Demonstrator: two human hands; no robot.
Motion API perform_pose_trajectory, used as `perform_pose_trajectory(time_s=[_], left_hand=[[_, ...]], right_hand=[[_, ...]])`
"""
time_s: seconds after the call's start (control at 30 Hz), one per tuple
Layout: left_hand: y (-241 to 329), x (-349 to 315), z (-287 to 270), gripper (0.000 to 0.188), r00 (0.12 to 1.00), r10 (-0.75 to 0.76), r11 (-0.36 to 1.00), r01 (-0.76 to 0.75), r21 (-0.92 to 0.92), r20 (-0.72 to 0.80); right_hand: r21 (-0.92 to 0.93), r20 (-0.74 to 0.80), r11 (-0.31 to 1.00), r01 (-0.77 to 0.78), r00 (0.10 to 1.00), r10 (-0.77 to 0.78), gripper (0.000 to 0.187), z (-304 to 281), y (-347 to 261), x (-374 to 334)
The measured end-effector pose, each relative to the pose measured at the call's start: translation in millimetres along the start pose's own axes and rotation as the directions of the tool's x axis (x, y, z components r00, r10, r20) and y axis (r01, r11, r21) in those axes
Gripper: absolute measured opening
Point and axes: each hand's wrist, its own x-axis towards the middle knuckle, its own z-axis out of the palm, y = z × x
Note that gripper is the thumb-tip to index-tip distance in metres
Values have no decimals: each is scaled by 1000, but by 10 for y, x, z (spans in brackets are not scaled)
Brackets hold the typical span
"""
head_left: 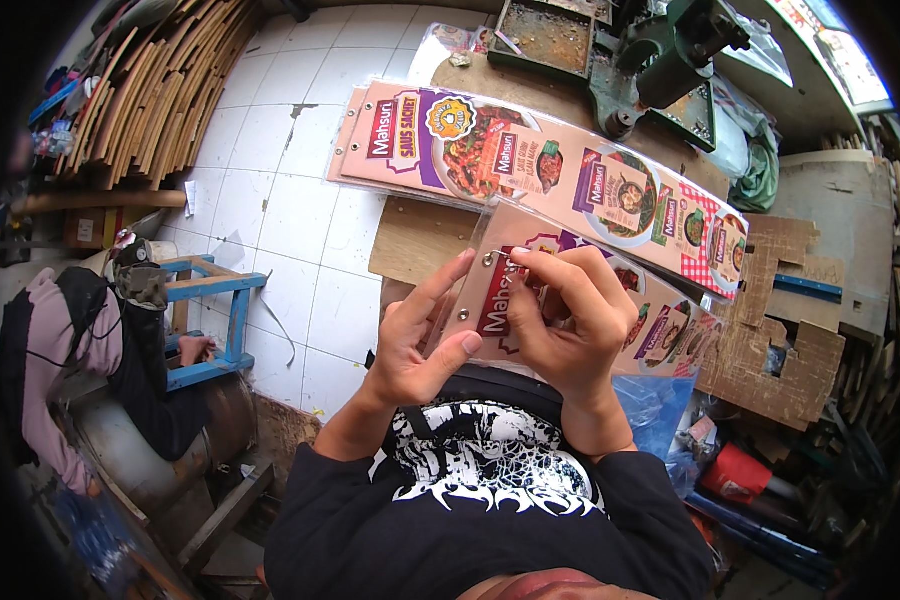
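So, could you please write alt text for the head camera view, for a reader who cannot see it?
Both hands, left hand and right hand, hold the end of a long printed display strip above a wooden board. A stack of similar strips lies behind; another person sits at left.

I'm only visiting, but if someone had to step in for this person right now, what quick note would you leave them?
Left hand: holds the near end of a long printed card strip, thumb beneath.
Right hand: fingers pinch the same end, beside a small metal eyelet.
More printed strips lie stacked on the wooden board ahead, a green metal press beyond them.
Done: the held strip has one eyelet in its corner.
Left: cannot tell how many of the stacked strips are finished.
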Motion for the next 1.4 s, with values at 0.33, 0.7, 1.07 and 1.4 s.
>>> perform_pose_trajectory(time_s=[0.33,0.7,1.07,1.4], left_hand=[[23,-9,3,66,1000,-12,1000,12,-1,-11],[-9,-15,-31,66,1000,-9,1000,8,23,15],[0,-12,-4,66,999,-19,998,17,64,35],[1,-6,10,66,998,-53,999,53,5,17]], right_hand=[[-20,0,1000,-5,1000,5,27,17,3,-13],[-39,-15,999,0,1000,-1,28,24,22,-28],[-87,-20,996,33,999,-35,28,50,1,-67],[-57,-28,998,4,1000,-6,28,33,34,-71]])
